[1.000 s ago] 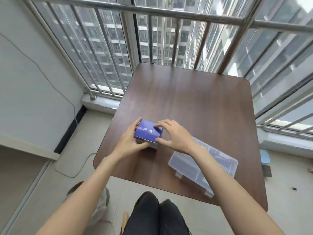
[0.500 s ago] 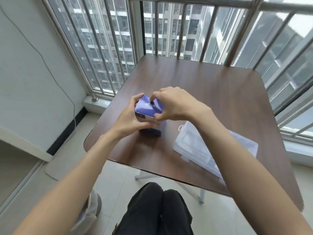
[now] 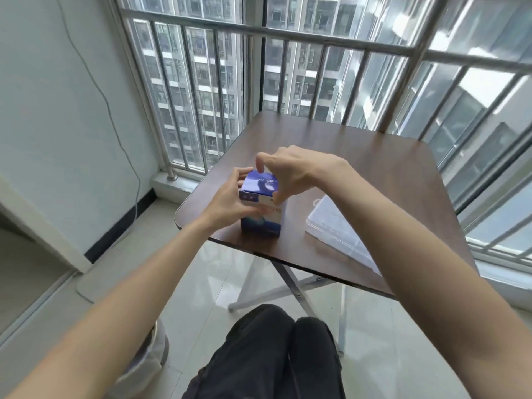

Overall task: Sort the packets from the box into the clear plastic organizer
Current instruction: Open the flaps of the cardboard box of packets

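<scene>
A small blue and white box (image 3: 261,207) stands upright near the front left corner of the brown table (image 3: 359,168). My left hand (image 3: 230,201) grips its left side. My right hand (image 3: 290,171) reaches over from the right and pinches the blue lid flap at the top, which is lifted a little. The clear plastic organizer (image 3: 334,226) lies shut on the table to the right of the box, partly hidden behind my right forearm. No packets are visible.
A metal railing (image 3: 331,44) and windows stand just behind the table. A white wall with a thin cable (image 3: 115,131) is on the left. My knees in black trousers (image 3: 276,355) are below the table's front edge.
The box has been turned upright and stands taller. My right hand has moved from the lid's top to pinching the flap at its edge. The camera has tilted up.
</scene>
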Demonstrator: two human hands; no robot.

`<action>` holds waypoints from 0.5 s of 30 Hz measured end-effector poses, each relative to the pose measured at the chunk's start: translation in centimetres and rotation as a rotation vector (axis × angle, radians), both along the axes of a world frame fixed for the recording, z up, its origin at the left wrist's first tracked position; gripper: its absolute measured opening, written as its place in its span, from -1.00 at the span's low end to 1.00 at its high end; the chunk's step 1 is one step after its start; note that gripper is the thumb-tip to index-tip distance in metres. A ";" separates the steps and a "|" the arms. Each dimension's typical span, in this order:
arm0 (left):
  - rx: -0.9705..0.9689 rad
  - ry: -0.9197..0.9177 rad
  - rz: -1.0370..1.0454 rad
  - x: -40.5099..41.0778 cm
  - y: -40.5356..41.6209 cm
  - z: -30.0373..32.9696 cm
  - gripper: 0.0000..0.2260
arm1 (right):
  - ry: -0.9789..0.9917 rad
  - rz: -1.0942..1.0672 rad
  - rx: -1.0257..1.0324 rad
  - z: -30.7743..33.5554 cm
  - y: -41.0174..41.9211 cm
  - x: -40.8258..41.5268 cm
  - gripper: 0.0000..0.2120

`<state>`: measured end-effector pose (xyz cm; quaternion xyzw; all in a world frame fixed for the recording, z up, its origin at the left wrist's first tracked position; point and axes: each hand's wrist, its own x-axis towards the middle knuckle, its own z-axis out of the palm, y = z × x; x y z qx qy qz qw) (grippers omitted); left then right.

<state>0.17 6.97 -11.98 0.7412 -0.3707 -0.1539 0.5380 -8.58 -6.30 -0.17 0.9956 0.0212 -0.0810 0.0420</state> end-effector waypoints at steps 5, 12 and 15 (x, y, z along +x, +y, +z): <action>0.014 0.022 -0.063 0.1 0.2 -0.3 -0.28 | 0.003 -0.006 -0.095 0.1 1.0 0.3 -0.37; 0.011 -0.022 -0.091 0.7 0.1 -0.8 -0.25 | 0.056 -0.074 -0.022 0.3 0.9 0.8 -0.38; 0.008 -0.038 -0.110 0.9 0.1 -0.9 -0.25 | 0.057 -0.196 0.294 0.7 -0.7 0.3 -0.58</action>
